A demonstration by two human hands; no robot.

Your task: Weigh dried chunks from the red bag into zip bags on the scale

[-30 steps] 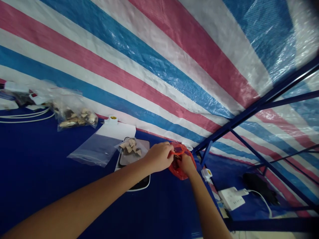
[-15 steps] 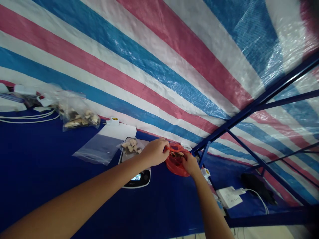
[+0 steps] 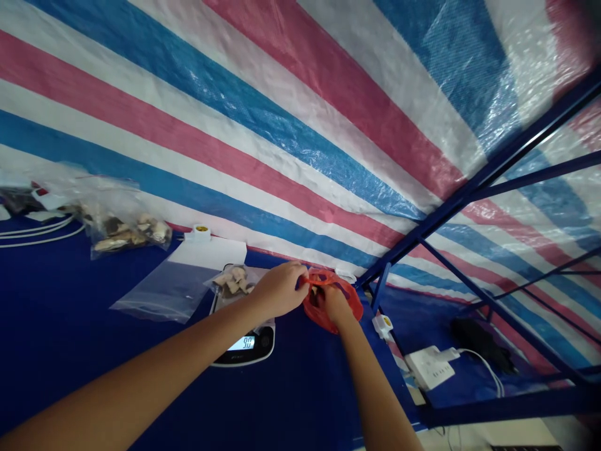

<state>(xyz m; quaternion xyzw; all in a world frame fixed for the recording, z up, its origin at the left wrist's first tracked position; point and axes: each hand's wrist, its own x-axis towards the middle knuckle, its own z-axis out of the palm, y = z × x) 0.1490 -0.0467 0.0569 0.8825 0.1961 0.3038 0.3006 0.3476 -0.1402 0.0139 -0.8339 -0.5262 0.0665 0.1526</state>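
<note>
A red plastic bag (image 3: 351,307) stands on the blue surface with its mouth open. My left hand (image 3: 284,289) is closed on the left edge of its rim. Inside the mouth is my right hand (image 3: 334,304), its fingers hidden by the bag and by the hand itself. A bit of pale, dried-looking pieces shows beside those fingers. Left of the bag sits a digital kitchen scale (image 3: 263,351), its display reading 9.0, partly covered by my left forearm. On it lies a small clear bag of pale dried slices (image 3: 233,280).
A flat clear zip bag (image 3: 162,291) and a white sheet (image 3: 211,254) lie left of the scale. Farther left are filled clear bags (image 3: 126,232) and white cables (image 3: 42,233). Blue metal bars (image 3: 422,233) rise at right, near a white power strip (image 3: 431,368). Striped sheeting (image 3: 282,169) hangs behind.
My right hand has moved from the bag's right edge down into its mouth. My left hand still grips the rim. The view has shifted slightly.
</note>
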